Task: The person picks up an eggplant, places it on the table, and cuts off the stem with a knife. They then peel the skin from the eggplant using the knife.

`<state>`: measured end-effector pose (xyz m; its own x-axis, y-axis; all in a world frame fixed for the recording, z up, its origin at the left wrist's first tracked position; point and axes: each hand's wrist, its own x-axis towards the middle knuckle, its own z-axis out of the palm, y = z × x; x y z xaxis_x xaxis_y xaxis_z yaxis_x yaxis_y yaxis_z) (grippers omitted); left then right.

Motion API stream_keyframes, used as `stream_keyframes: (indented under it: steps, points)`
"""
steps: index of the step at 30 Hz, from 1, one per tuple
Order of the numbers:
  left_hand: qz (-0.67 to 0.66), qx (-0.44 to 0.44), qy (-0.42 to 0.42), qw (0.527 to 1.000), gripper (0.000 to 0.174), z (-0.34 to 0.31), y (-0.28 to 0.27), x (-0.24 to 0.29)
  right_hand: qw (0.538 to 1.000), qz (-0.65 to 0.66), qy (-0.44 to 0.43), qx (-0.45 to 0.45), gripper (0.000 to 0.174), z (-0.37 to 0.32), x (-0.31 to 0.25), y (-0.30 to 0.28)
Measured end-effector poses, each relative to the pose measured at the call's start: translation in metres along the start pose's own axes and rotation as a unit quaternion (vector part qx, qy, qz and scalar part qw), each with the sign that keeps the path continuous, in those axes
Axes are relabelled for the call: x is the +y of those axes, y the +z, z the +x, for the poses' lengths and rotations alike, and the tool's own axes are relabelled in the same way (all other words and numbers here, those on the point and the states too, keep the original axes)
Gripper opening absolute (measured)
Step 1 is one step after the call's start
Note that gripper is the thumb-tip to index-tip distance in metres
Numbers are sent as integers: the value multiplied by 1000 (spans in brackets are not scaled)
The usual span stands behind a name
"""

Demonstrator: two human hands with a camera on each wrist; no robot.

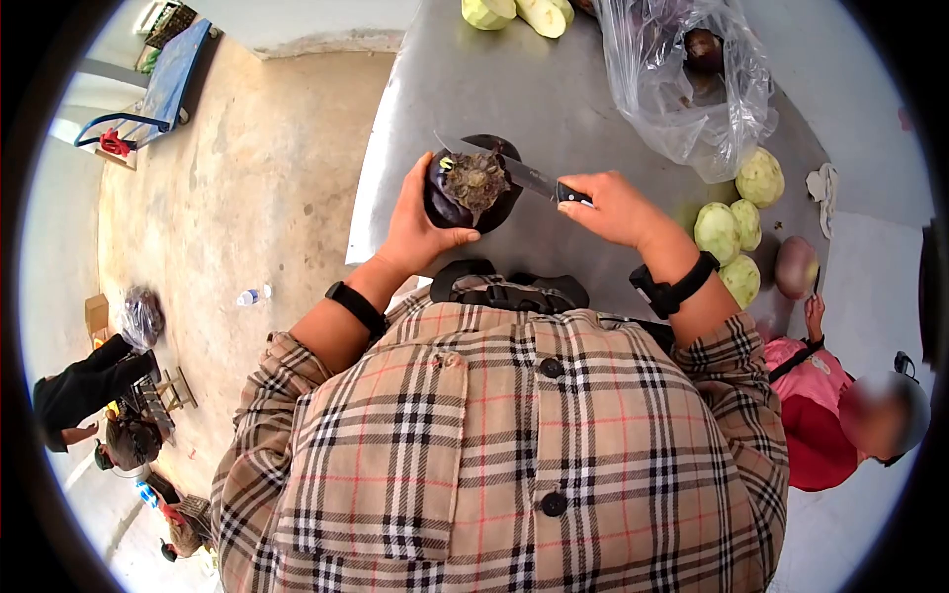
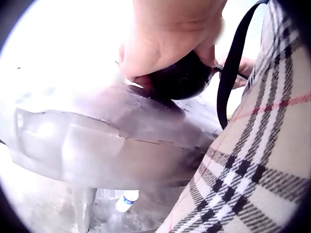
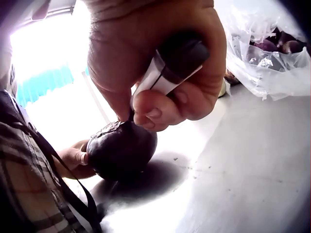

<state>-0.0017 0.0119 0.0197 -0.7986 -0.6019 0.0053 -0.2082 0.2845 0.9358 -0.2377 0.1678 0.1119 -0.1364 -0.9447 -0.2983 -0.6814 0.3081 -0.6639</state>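
Observation:
A dark purple, round eggplant [image 1: 502,201] with a rough brown cap stands on the metal table [image 1: 395,188]. The left hand [image 1: 413,225] grips its side, thumb along the near edge; the left wrist view shows this hand [image 2: 170,39] over the dark eggplant [image 2: 182,80]. In the right hand [image 1: 618,210] is the black handle of a knife [image 1: 534,180], its blade lying across the cap's far side. The right wrist view shows the fingers [image 3: 160,109] curled round the handle, above the eggplant [image 3: 121,150]; the blade is mostly hidden there.
Several peeled pale-green vegetables [image 1: 717,232] and an unpeeled purple one [image 1: 796,267] lie at the table's right. A clear plastic bag [image 1: 682,109] holding dark eggplants is at the back right. Beyond the right edge is a person in pink and red [image 1: 811,415]; a bottle [image 1: 254,296] lies on the floor.

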Motion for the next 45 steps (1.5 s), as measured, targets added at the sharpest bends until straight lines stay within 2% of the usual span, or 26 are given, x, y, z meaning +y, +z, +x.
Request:
stream_keyframes:
  steps: [3, 7, 10, 17, 21, 23, 27, 29, 32, 35, 38, 41, 44, 45]
  points:
    - [3, 17, -8, 1000, 119, -2, 3, 2, 997, 63, 43, 17, 24, -6, 4, 23]
    - [31, 38, -21, 999, 118, -7, 8, 12, 988, 118, 65, 82, 21, -14, -7, 50]
    - [61, 65, -4, 996, 117, -9, 15, 13, 969, 197, 128, 78, 21, -18, -19, 63]
    - [76, 110, 16, 991, 116, -14, 30, 7, 966, 192, 113, 131, 23, -17, -18, 89]
    - [84, 100, 14, 991, 114, -15, 26, 9, 946, 262, 168, 93, 24, -16, -23, 83]
    - [-20, 72, -22, 997, 112, -14, 25, -7, 936, 278, 212, 51, 24, -15, -34, 63]
    - [-132, -6, -92, 987, 107, -12, 10, 2, 966, 205, 140, 79, 24, -12, -25, 62]
    - [-121, -14, -83, 989, 108, -9, 8, -5, 970, 191, 129, 83, 25, -13, -25, 58]
    - [-78, -15, -68, 995, 106, -6, 10, -11, 980, 170, 80, 62, 17, -11, -19, 47]
    - [-73, 7, -60, 995, 107, -6, 14, -13, 985, 124, 116, 39, 25, -12, -23, 33]
    - [-46, 24, -47, 998, 106, -9, 17, -1, 983, 137, 111, 39, 24, -16, -22, 29]
    - [-7, 30, -36, 999, 104, -12, 17, 12, 958, 190, 216, -10, 23, -19, -31, 28]
    - [-9, 43, -23, 999, 104, -13, 23, 8, 965, 214, 140, 49, 14, -23, -22, 51]
    - [-16, 47, -18, 999, 104, -13, 25, 7, 966, 220, 122, 60, 16, -24, -24, 53]
